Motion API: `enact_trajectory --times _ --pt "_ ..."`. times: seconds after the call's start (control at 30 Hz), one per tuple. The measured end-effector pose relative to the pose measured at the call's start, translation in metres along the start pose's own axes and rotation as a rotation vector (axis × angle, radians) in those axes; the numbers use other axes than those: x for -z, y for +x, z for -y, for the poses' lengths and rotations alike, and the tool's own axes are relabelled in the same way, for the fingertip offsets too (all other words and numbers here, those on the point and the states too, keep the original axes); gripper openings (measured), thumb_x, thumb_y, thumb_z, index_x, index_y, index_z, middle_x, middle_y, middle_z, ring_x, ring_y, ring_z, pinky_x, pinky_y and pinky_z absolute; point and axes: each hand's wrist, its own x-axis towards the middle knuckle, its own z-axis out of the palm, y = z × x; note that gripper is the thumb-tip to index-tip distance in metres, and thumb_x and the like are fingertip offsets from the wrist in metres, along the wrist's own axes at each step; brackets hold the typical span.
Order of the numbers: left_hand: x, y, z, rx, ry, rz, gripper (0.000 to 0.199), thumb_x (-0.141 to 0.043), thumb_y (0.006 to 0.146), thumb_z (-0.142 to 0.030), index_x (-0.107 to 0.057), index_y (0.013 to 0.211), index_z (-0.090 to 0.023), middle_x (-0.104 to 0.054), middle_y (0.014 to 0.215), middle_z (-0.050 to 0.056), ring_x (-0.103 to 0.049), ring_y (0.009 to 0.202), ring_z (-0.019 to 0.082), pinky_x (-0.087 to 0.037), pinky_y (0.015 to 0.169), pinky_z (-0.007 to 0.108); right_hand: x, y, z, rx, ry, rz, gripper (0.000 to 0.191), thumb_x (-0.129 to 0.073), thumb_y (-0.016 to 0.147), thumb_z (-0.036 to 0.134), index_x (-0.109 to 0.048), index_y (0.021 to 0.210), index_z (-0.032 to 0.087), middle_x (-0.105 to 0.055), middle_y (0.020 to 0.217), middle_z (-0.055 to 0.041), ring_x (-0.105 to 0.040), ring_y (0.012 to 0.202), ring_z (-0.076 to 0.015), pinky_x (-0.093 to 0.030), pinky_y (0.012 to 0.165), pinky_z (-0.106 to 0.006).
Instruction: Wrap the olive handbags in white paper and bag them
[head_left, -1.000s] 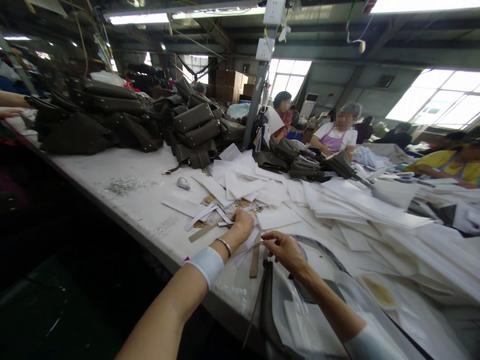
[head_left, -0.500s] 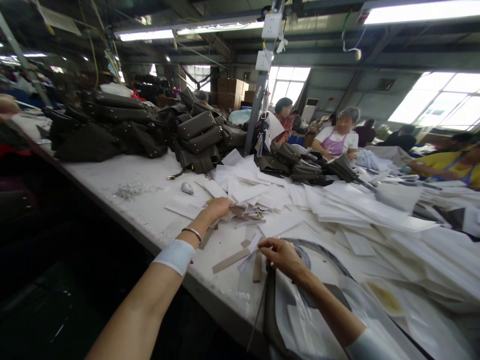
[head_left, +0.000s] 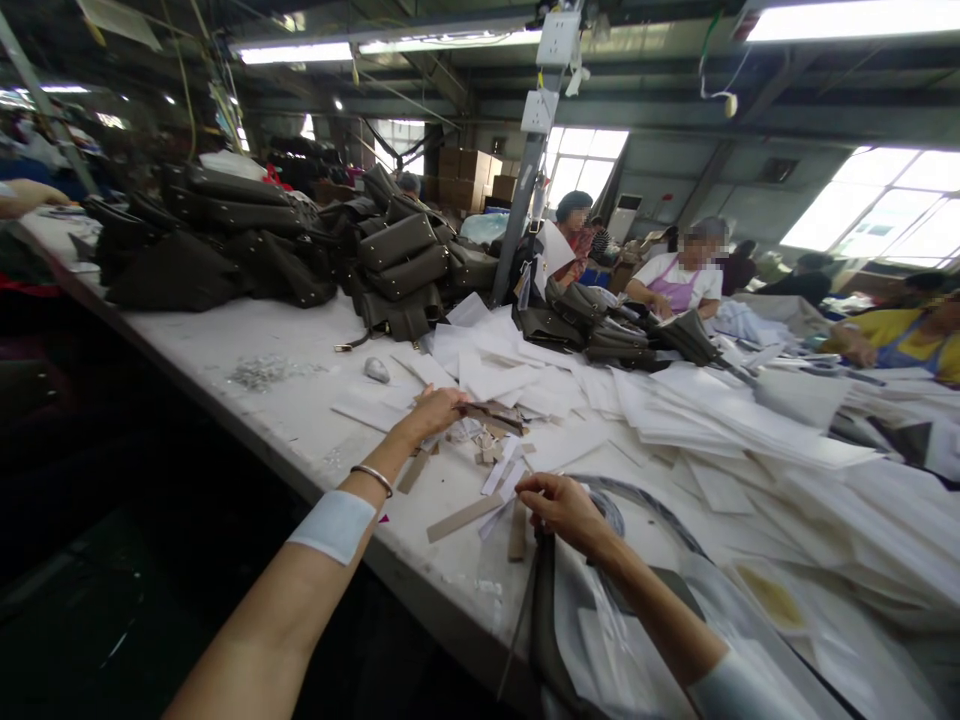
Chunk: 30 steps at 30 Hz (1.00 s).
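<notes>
My left hand (head_left: 439,410) is closed on a few thin dark brown strips (head_left: 499,416), held by one end just above the table. Beneath them lies a scatter of small beige and white scraps (head_left: 491,445). My right hand (head_left: 561,505) is bent into a pinch at the upper corner of a dark grey bag (head_left: 546,620), which stands at the table's near edge. Clear plastic (head_left: 611,650) covers part of that bag. The right fingertips are partly hidden. Close to them, a beige strip (head_left: 517,530) and another long beige strip (head_left: 465,518) lie flat.
White sheets (head_left: 712,415) spread over the table's right side. Dark bags (head_left: 262,240) are heaped at the back left, behind small clear pieces (head_left: 262,372). A metal post (head_left: 517,215) rises at the table's far side. A co-worker in a purple apron (head_left: 679,290) sits across.
My left hand has lifted the dark brown strips slightly from the scraps, uncovering the small pieces below. My right hand stays at the bag's corner. The view has shifted slightly.
</notes>
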Motion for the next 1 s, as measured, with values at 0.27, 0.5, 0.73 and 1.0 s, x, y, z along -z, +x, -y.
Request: enact_trajectory --times 0.27,0.5,0.73,1.0 --pt "0.003 -0.001 -0.018 -0.079 -0.050 -0.187 0.019 -0.055 0.089 -0.019 -0.069 0.100 -0.026 -0.063 0.134 0.003 -0.041 0.138 0.024 -0.010 0.117 0.060 0.006 0.011 0.002 0.121 0.150 -0.174 0.046 -0.071 0.073 0.038 -0.066 0.116 0.022 -0.069 0.108 -0.0074 -0.063 0.064 -0.0142 -0.052 0.050 -0.026" --pt "-0.007 -0.018 -0.044 -0.416 0.050 -0.375 0.019 -0.047 0.094 -0.017 -0.065 0.095 -0.022 -0.069 0.121 0.004 -0.044 0.137 0.023 -0.005 0.119 0.057 0.003 0.008 0.029 0.286 0.443 -0.237 0.073 -0.082 0.066 0.036 -0.054 0.133 0.029 -0.060 0.131 -0.0080 -0.064 0.075 -0.0139 -0.057 0.070 -0.032" --pt "-0.029 -0.051 -0.073 -0.390 -0.087 -0.146 0.018 -0.051 0.087 -0.012 -0.064 0.098 -0.019 -0.071 0.091 0.006 -0.068 0.094 0.022 -0.042 0.103 0.044 -0.002 0.006 0.040 0.290 0.446 -0.321 0.028 -0.070 0.077 0.042 -0.070 0.093 0.019 -0.071 0.072 -0.0023 -0.067 0.059 -0.0180 -0.055 0.060 -0.032" --pt "-0.053 -0.073 -0.095 -0.006 -1.004 0.235 0.032 -0.046 0.092 -0.048 -0.055 0.092 -0.017 -0.059 0.067 -0.003 -0.053 0.042 0.009 -0.041 0.041 0.020 0.000 0.005 0.042 0.277 0.385 -0.367 0.022 -0.070 0.077 0.037 -0.067 0.088 0.019 -0.064 0.063 0.0018 -0.059 0.053 -0.0136 -0.048 0.052 -0.025"
